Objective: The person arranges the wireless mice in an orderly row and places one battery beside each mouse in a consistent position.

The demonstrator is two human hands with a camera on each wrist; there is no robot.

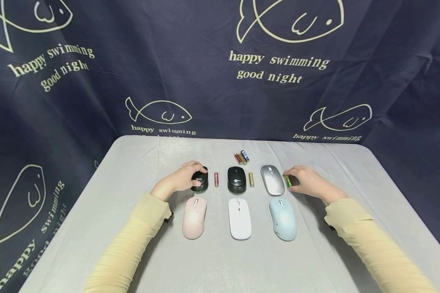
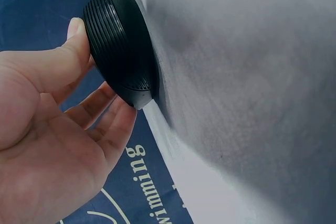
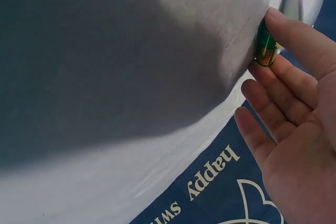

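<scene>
My left hand [image 1: 181,178] grips a black computer mouse [image 1: 202,177] at the left end of the back row, its thumb and fingers on the mouse's sides. In the left wrist view the ribbed edge of that mouse [image 2: 118,45] shows between thumb and fingertips, on the cloth. At the right end of the row my right hand [image 1: 309,183] pinches a green battery [image 1: 287,181] beside a silver mouse [image 1: 273,180]. The right wrist view shows this battery [image 3: 266,47] between thumb and fingers, touching or close to the cloth.
Another black mouse [image 1: 236,179] stands mid-row, between a red battery [image 1: 216,180] and a gold battery [image 1: 251,180]. Several batteries [image 1: 240,158] lie together behind. Nearer are pink [image 1: 194,218], white [image 1: 240,219] and light blue [image 1: 283,219] mice. A navy curtain [image 1: 212,81] hangs behind the table [image 1: 212,264].
</scene>
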